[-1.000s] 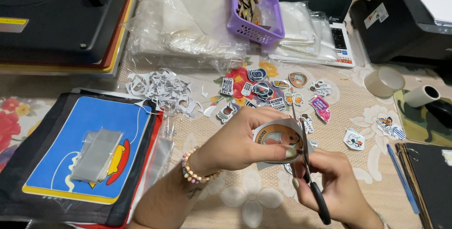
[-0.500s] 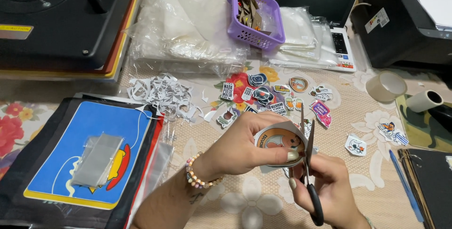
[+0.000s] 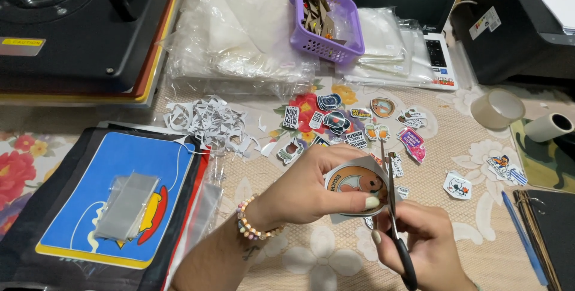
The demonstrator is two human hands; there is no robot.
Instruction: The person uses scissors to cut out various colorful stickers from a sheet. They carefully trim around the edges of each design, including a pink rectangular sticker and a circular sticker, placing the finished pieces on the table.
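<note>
The sticker (image 3: 354, 184) is a round white-edged cutout with a brown cartoon animal on it, held upright just in front of the pile of cut stickers (image 3: 359, 124). The left hand (image 3: 305, 186) pinches it between thumb and fingers; the right hand (image 3: 419, 243) is closed round black scissors (image 3: 396, 231), blades against the sticker's right edge. Since a second ago the sticker has turned slightly and both hands sit a little nearer the pile

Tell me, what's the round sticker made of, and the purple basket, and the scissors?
The round sticker in the left hand looks like glossy printed paper: thin, bending. The purple basket seems moulded plastic, with slotted walls. The scissors in the right hand have shiny metal blades and probably black plastic handles.
</note>
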